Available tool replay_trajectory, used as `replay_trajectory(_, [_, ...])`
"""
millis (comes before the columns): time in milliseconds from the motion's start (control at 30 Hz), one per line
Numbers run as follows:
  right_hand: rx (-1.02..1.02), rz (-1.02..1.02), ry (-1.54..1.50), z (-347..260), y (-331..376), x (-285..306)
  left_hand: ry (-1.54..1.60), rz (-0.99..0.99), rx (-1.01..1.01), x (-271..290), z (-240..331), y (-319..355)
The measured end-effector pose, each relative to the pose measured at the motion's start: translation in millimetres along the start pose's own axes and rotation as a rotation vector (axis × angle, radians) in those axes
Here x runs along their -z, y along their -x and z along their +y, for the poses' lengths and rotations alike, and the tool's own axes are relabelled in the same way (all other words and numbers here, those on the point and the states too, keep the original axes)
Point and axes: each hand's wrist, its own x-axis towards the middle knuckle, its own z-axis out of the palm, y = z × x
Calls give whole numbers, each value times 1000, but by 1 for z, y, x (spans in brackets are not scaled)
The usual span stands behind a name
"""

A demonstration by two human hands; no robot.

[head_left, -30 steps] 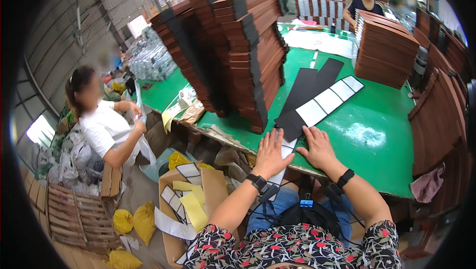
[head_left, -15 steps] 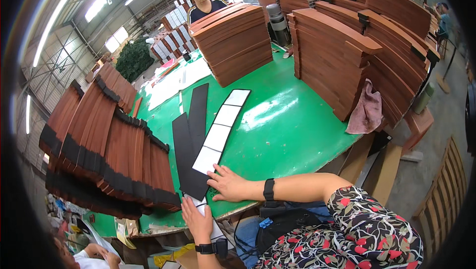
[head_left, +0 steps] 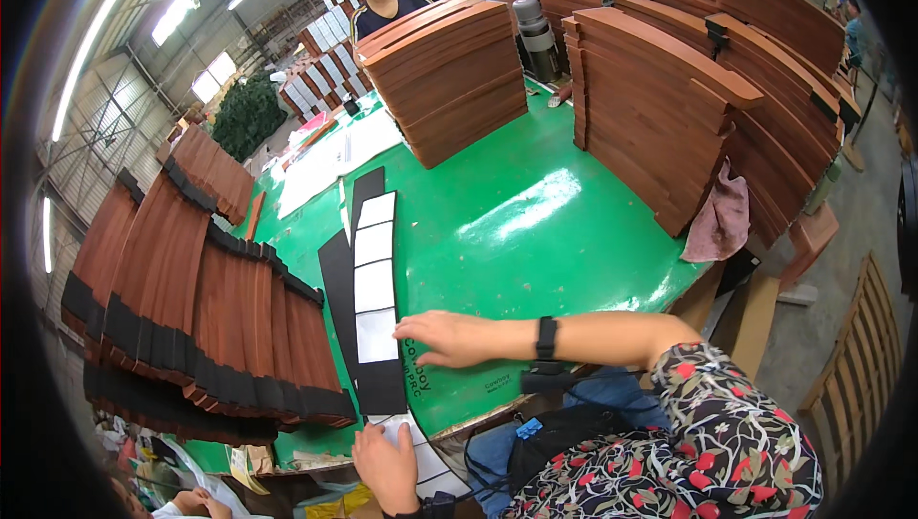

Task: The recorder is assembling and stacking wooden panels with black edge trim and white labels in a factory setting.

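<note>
A strip of white panels with black borders (head_left: 375, 270) lies lengthwise on the green table, partly over dark flat strips. One black strip (head_left: 337, 294) shows along its left side, another (head_left: 367, 184) past its far end. My right hand (head_left: 445, 338) reaches in from the right, fingers extended, with its fingertips at the strip's right edge. Lower down, my left hand (head_left: 386, 466) lies with fingers outstretched on a second white-panelled strip (head_left: 435, 469) at the table's near edge. That hand covers part of this strip.
Reddish-brown slats with black ends (head_left: 239, 309) are stacked at left. More brown stacks (head_left: 449, 89) stand at the far side and right (head_left: 650, 108). A grey flask (head_left: 535, 36) is between them. A pink cloth (head_left: 719, 218) hangs at right. A person (head_left: 382, 3) stands across the table.
The white-panelled strip has shifted left and swung straighter, now covering more of the black strips. My right hand's fingers have stretched out more. My left hand sits slightly lower in view.
</note>
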Motion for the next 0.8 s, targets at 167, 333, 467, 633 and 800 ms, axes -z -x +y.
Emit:
replay_trajectory(167, [51,482,274,-59,86,93,458,-3,-304,59,39,3])
replay_trajectory(333, [-59,1164,391,-91,199,160,749,-447,-773,80,104,-36])
replay_trajectory(467, [-151,1577,-13,-94,247,203,958,-814,-921,67,178,-67])
replay_trajectory(633, [-480,1482,-233,-68,272,258,1023,-959,-826,48,279,-75])
replay_trajectory(800, [-671,1298,-555,-40,284,314,1179,-1094,-587,-4,348,-67])
